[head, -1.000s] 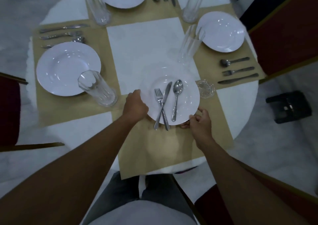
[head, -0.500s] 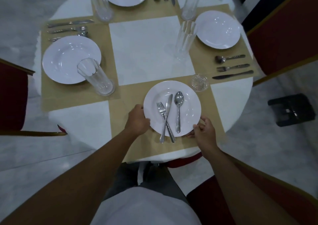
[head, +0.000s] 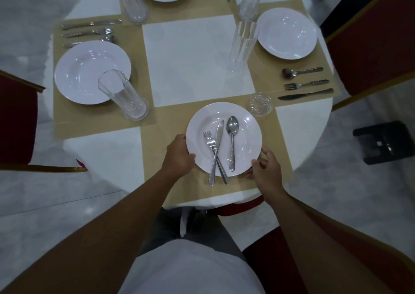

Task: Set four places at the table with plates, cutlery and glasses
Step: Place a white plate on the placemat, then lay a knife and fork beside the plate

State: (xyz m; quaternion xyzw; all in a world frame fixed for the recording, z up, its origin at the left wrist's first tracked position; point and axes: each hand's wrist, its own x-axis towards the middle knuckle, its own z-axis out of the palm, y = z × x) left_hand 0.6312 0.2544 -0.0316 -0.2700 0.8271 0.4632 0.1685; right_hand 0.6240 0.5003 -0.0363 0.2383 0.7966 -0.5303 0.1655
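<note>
Plate (head: 248,141) has come back off the white centre since a second ago and now sits on the near placemat (head: 179,181), with fork (head: 210,145), knife (head: 217,145) and spoon (head: 232,136) lying on it. Left grip (head: 178,156) curls round its left rim, right grip (head: 267,172) pinches the near-right rim.

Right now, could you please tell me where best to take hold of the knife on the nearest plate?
Pinch the knife by its handle end, coming from the near side: that end overhangs the near rim of the plate, while its middle crosses the fork.
</note>
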